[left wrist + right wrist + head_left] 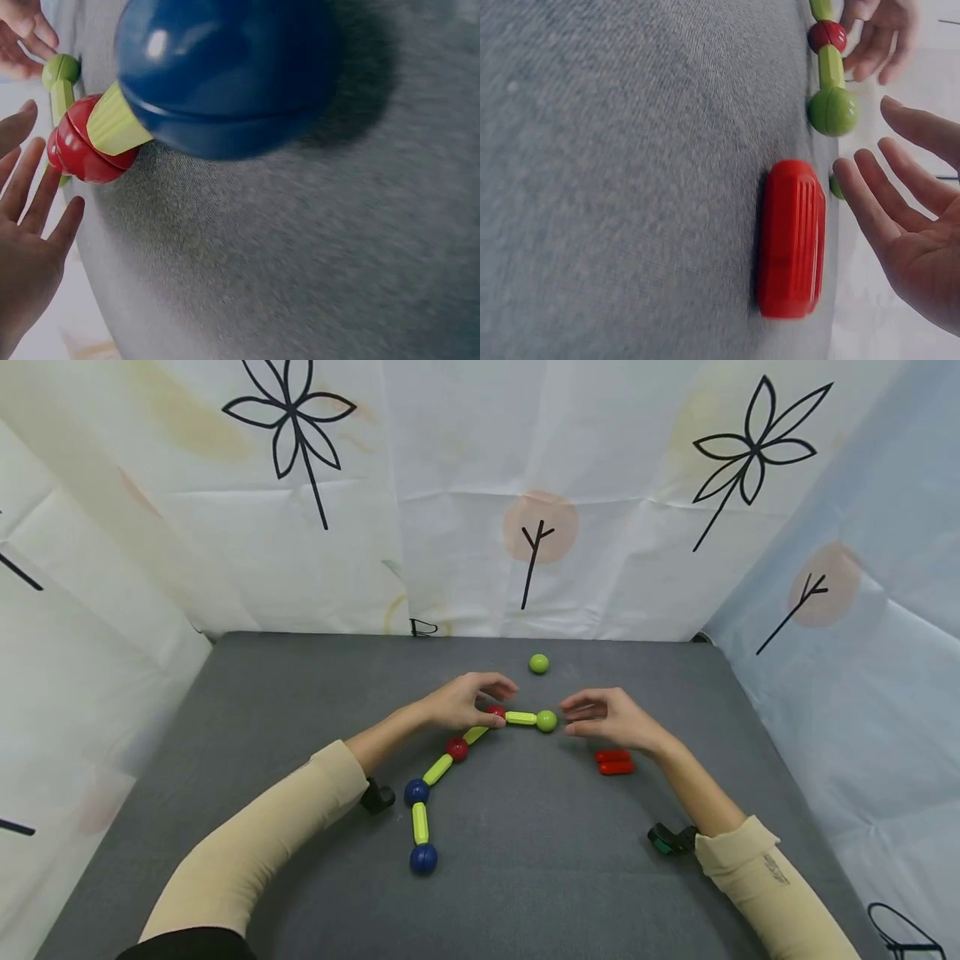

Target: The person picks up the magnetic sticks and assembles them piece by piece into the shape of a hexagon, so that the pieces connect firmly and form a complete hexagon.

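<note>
A chain of coloured balls joined by yellow-green rods point(437, 769) curves over the grey table. It runs from two blue balls point(417, 791) through two red balls point(457, 748) to a green ball point(547, 720) at its right end. My left hand point(468, 700) hovers around the farther red ball and partly hides it in the head view; its fingers look spread in the left wrist view, and contact is unclear. Just right of the green end ball, my right hand point(611, 718) is held with loosely extended fingers and nothing in its grasp.
Two red rods point(615, 762) lie side by side below my right hand. A loose green ball point(538, 663) sits near the table's back edge. White cloth point(450, 552) printed with plants hangs behind and beside the grey table point(555, 877).
</note>
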The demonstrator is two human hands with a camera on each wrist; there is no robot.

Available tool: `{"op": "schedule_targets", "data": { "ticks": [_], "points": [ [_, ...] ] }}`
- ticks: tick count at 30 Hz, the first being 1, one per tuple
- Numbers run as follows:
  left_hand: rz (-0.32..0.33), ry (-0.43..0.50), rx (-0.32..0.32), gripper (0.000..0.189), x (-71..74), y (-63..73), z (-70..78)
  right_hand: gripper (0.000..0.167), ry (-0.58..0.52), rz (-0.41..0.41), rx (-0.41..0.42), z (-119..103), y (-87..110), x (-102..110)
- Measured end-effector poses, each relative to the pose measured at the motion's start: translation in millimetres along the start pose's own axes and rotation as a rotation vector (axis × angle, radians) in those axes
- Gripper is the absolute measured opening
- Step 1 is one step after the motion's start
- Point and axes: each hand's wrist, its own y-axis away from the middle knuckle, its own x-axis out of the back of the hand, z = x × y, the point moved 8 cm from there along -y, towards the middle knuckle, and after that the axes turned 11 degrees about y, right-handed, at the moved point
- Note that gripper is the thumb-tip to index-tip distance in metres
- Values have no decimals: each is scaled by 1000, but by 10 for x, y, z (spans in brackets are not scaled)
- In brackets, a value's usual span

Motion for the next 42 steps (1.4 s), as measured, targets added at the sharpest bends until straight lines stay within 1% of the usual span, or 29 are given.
{"op": "schedule_targets", "data": {
  "ticks": [3,6,9,12,15,18,24,29,31,34,38,42],
  "points": [
    [-41,54,8,57,-59,-98,-23,44,-9,4,-38,61,74,36],
    [-69,87,11,56,-114,-179,-38,45,-18,-3,-56,125,146,60],
    [-77,105,29,50,-143,-241,-69,45,-35,-6,-64,181,221,85],
    [-75,118,60,43,-152,-297,-107,45,-32,4,-61,234,295,121],
    [-82,119,88,40,-153,-343,-137,44,-15,24,-64,282,356,159],
    [-101,113,102,39,-170,-391,-138,43,-3,34,-78,343,410,188],
    [-132,70,115,39,-235,-473,-95,41,21,14,-82,458,494,197],
    [-156,61,124,40,-316,-535,-56,38,35,-8,-75,532,559,202],
    [-154,55,125,39,-335,-550,-51,37,35,-22,-76,550,569,196],
    [-130,51,125,38,-338,-561,-45,36,40,-32,-75,564,565,187],
    [-93,45,119,38,-342,-572,-38,34,49,-37,-44,547,556,183],
    [-63,16,109,37,-358,-585,-35,32,71,-42,-15,534,551,190]
  ]
}}
